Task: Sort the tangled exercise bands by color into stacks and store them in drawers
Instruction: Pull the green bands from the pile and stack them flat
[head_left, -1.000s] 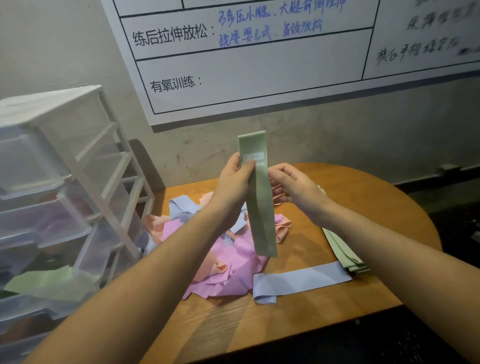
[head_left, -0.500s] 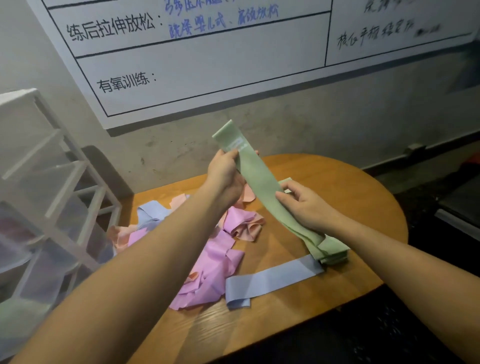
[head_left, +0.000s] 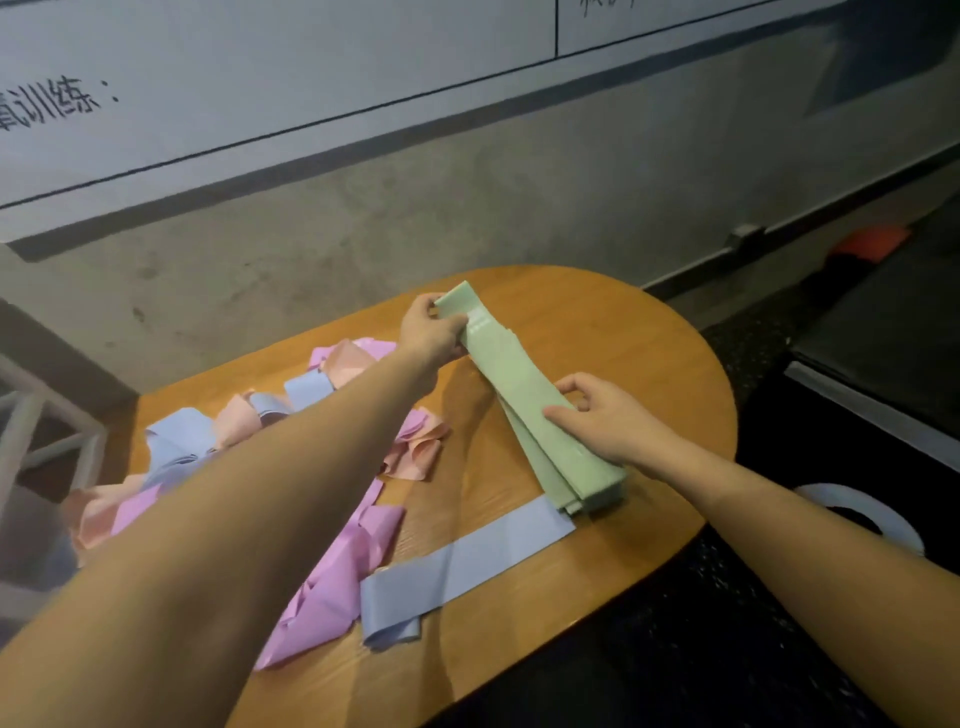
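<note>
On the wooden table (head_left: 649, 343) lies one stack of green bands (head_left: 571, 467); its layers are too close to count. Just left of it lies one flat blue band (head_left: 467, 564). Further left sits one tangled heap (head_left: 332, 545) of pink, peach and blue bands, their number unclear. Two hands show: the left hand (head_left: 431, 332) and the right hand (head_left: 608, 415).

Both forearms are bare to the frame edge, with no sleeves, rings or watch visible.
</note>
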